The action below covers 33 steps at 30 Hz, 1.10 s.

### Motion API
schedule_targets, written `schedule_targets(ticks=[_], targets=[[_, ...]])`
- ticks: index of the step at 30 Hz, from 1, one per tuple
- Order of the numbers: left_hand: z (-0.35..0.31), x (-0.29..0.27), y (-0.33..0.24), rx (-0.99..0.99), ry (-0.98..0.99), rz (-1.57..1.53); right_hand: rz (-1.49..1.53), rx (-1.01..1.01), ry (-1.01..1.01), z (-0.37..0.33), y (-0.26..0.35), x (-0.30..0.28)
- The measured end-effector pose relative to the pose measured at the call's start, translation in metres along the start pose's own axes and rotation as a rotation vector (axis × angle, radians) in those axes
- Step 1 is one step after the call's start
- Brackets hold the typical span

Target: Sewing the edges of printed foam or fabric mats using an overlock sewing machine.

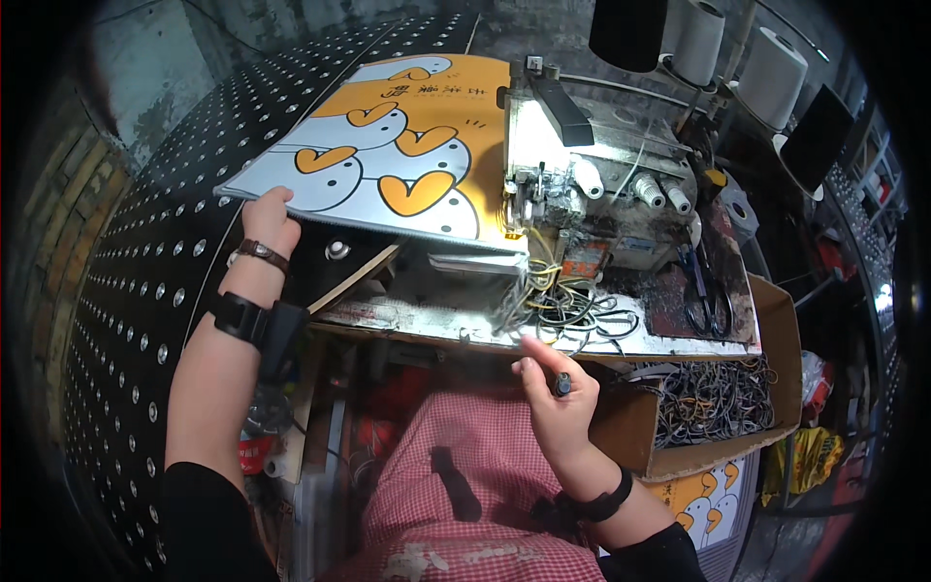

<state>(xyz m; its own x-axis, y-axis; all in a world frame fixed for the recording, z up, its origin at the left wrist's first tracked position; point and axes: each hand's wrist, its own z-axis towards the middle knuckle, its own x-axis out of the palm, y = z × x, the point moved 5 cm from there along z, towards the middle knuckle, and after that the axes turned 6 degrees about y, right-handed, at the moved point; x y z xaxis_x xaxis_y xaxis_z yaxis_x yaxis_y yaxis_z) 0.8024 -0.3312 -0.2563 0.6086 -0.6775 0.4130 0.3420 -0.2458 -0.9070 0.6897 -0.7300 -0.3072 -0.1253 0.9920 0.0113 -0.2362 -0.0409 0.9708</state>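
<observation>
My left hand (272, 225) pinches the near left corner of an orange mat (475, 107) printed with white ducks. The mat lies flat on the work surface, its right edge against the needle area of an overlock sewing machine (621, 155) with its lamp lit. My right hand (564, 407) is curled in front of the table edge, closed around a small tool; only its dark rounded end (561, 384) shows, so its kind is unclear. Just beyond the fingertips, a tangle of cut thread trimmings (572, 306) lies on the white machine table (388, 315).
Dark-handled scissors (713, 301) rest at the table's right. A cardboard box (786, 359) full of trimmings stands below, beside more duck-printed mats (713, 504). Thread cones (771, 78) stand behind the machine. A black studded surface (165, 223) extends along the left.
</observation>
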Motion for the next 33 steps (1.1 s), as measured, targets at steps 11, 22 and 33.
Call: schedule_targets(ticks=[11,22,33], targets=[[0.029,0.029,0.010,-0.026,-0.167,-0.025,-0.109,0.100,0.057,-0.002,-0.018,-0.002],[0.052,-0.054,-0.025,0.042,-0.291,0.334,-0.191,0.226,0.205,-0.001,-0.030,0.009],[-0.136,0.184,0.009,1.123,1.377,1.357,0.390,0.338,0.462,0.053,-0.005,0.048]])
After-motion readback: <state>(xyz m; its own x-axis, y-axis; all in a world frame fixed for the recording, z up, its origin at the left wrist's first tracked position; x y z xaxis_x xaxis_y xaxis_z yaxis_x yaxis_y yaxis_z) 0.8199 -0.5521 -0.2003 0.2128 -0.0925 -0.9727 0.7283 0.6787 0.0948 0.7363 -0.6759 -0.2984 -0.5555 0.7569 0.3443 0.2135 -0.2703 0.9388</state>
